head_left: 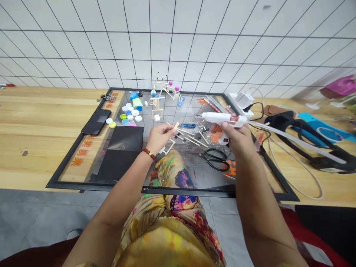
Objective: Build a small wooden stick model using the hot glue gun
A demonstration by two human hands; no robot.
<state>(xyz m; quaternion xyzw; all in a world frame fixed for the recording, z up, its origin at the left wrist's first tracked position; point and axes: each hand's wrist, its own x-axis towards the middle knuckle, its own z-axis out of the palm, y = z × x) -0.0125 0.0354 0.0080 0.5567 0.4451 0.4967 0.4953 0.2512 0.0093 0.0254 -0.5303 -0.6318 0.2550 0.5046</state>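
Observation:
In my right hand (241,139) is a white glue gun (219,118), its nozzle pointing left and a long glue stick (297,140) trailing out of its back. My left hand (161,138), with a beaded bracelet at the wrist, pinches small wooden sticks (176,126) between thumb and fingertips. Just past them lies a blue snipper (188,126) among several loose sticks (196,141). Black-handled scissors (217,158) rest on the glass between my hands. A small stick frame (169,147) is partly hidden by my left hand.
Several bottle caps (129,113) and a stick model with coloured balls (164,91) stand toward the wall. A phone (96,122) and black card (122,152) lie at left. At right are a power strip (244,102), cables and a black headband-like object (294,129).

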